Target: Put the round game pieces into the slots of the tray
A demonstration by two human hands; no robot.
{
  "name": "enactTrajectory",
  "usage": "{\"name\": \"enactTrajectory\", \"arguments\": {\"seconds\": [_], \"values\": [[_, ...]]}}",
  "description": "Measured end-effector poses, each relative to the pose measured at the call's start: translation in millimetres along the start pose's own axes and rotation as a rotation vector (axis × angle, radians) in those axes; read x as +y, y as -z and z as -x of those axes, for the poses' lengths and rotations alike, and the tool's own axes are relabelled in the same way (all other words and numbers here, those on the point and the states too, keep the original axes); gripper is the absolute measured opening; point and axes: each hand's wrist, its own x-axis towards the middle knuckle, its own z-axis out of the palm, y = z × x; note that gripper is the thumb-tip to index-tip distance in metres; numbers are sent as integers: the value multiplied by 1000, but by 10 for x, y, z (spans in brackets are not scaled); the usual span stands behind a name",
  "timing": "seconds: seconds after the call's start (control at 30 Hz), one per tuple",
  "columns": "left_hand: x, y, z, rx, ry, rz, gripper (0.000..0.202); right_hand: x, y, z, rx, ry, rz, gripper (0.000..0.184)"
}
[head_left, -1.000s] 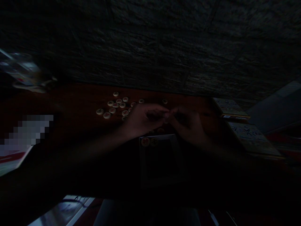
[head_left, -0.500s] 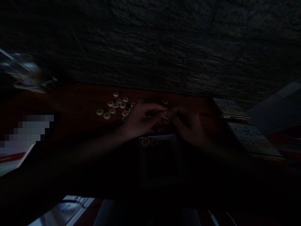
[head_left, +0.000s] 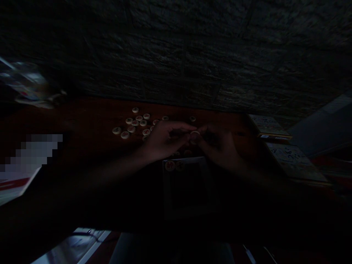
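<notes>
Between the fingertips of both hands is a round xiangqi piece (head_left: 195,135), held above the dark reddish table. My left hand (head_left: 162,139) pinches it from the left, thumb and fingers closed. On its other side my right hand (head_left: 220,145) grips it with thumb and forefinger. Just below the hands lies an open box (head_left: 203,160) with a pale rim and a dark inside. A piece with a red character (head_left: 169,165) and a darker piece (head_left: 180,165) rest at its far left corner. Two more pieces, partly in shadow, lie between hands and box.
Several loose xiangqi pieces (head_left: 134,123) are scattered left of my hands, and a single piece (head_left: 193,118) lies behind them. Two flat boxes (head_left: 295,159) with printed lids sit at the right. A clear plastic container (head_left: 30,84) stands far left. A stone wall (head_left: 176,55) bounds the table's back.
The piece between my fingertips has turned, so its face and edge show differently. Both hands stay in nearly the same place.
</notes>
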Motion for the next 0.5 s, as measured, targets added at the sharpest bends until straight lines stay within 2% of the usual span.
{"name": "enactTrajectory", "arguments": {"seconds": [0.17,0.33,0.5], "values": [[-11,-7,10,-8,-3,73,23,52,-13,14,14,-21,-42,23],[-42,-5,-6,-15,-49,69,28,60,-39,30,91,-72,-133,28],[-28,-39,-18,17,5,96,29,12,-60,19,88,-95,-227,32]]}}
